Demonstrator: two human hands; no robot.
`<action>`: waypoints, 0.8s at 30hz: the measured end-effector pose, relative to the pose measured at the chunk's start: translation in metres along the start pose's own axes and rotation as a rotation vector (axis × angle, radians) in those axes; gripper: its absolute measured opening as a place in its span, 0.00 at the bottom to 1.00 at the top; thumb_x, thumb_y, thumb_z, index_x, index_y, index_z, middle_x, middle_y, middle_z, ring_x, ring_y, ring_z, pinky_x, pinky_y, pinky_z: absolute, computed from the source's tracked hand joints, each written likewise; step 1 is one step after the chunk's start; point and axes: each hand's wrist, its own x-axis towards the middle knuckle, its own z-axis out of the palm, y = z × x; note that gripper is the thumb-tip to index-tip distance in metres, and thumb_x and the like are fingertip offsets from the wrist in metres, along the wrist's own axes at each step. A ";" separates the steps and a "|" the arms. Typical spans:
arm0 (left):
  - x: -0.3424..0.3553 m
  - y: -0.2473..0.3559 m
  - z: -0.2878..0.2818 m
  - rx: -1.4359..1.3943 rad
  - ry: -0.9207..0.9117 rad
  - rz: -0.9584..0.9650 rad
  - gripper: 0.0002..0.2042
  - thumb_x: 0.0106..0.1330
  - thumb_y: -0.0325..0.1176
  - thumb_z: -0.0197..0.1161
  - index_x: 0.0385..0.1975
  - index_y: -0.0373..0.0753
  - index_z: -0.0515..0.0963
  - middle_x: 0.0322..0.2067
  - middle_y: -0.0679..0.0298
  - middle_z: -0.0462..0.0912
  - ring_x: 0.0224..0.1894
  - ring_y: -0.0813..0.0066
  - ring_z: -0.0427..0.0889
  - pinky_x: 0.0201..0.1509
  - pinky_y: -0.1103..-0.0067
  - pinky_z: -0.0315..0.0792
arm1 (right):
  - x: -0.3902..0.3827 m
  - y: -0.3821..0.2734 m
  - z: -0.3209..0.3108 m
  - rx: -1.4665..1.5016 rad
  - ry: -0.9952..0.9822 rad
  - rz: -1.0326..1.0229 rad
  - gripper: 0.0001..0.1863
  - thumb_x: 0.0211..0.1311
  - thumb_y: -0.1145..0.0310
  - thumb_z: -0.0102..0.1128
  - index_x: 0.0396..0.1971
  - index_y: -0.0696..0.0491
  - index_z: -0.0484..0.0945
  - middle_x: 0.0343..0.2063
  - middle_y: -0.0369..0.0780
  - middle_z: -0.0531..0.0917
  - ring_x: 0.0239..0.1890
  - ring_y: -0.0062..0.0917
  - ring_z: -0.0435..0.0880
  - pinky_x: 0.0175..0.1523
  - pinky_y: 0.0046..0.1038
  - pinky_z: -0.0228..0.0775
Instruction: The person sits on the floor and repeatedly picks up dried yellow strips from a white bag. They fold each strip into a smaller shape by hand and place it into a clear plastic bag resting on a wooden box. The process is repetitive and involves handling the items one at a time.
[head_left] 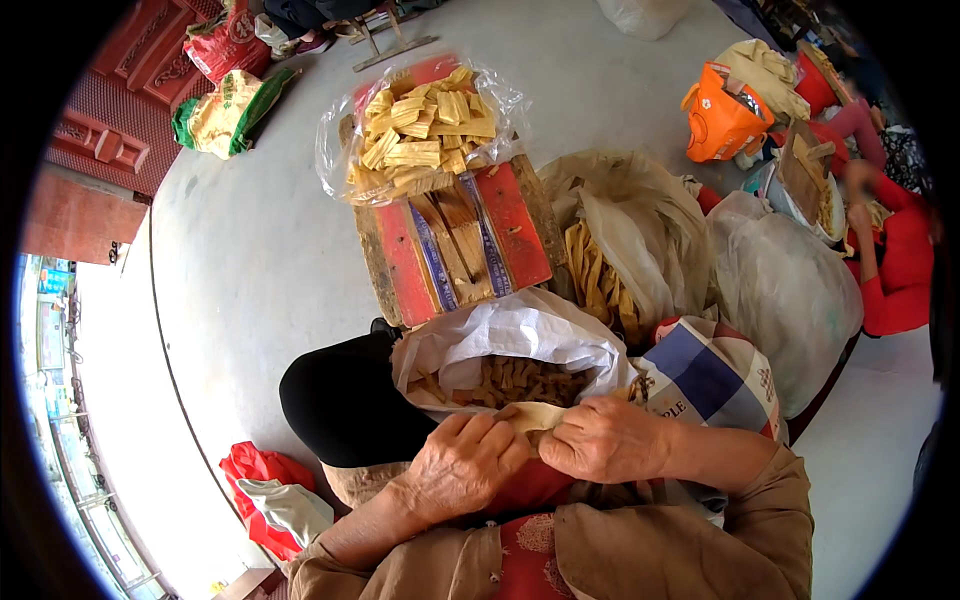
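In my lap, my left hand [462, 462] and my right hand [605, 440] are closed on a pale, flat dried strip [532, 415] stretched between them. Just beyond sits an open white sack [455, 340] with short yellow-brown pieces [520, 378] inside. Above it is a worn red wooden board [512, 225] with a slotted wooden middle edged by blue bands. A clear bag [420, 130] of yellow dried pieces rests on the board's far end. A sack of long yellow strips [590, 270] stands right of the board.
A large translucent bag [770, 290] and printed sack [715, 380] lie at my right. Farther right are an orange bag [725, 110] and a co-worker in red [895, 260]. Red bags [262, 475] lie at lower left, a green-and-cream sack [225, 115] and red panelled doors [115, 90] upper left.
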 end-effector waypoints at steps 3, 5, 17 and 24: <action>-0.009 0.006 -0.011 -0.026 0.017 0.016 0.09 0.47 0.35 0.65 0.28 0.43 0.77 0.22 0.70 0.71 0.26 0.73 0.75 0.30 0.76 0.69 | -0.012 -0.013 -0.011 0.173 -0.051 0.042 0.07 0.57 0.70 0.61 0.25 0.54 0.74 0.18 0.35 0.74 0.24 0.25 0.79 0.28 0.27 0.72; -0.014 0.004 -0.011 -0.046 0.050 0.011 0.10 0.46 0.35 0.66 0.28 0.44 0.77 0.22 0.70 0.71 0.26 0.74 0.75 0.30 0.77 0.70 | -0.010 -0.010 -0.010 0.238 -0.049 0.071 0.06 0.58 0.69 0.62 0.27 0.55 0.75 0.18 0.36 0.74 0.24 0.27 0.80 0.29 0.30 0.74; 0.053 -0.091 -0.050 -0.323 0.475 -0.538 0.07 0.60 0.26 0.66 0.37 0.36 0.82 0.29 0.57 0.81 0.32 0.57 0.81 0.35 0.70 0.75 | 0.093 0.092 -0.023 0.879 0.453 0.640 0.06 0.73 0.70 0.60 0.41 0.57 0.81 0.30 0.33 0.84 0.27 0.11 0.79 0.31 0.17 0.72; 0.055 -0.127 -0.030 -0.084 0.464 -0.641 0.06 0.61 0.29 0.64 0.35 0.36 0.82 0.29 0.59 0.81 0.35 0.56 0.81 0.38 0.67 0.75 | 0.107 0.145 0.009 0.176 0.550 0.459 0.05 0.65 0.77 0.64 0.32 0.57 0.76 0.23 0.34 0.81 0.24 0.15 0.76 0.30 0.23 0.69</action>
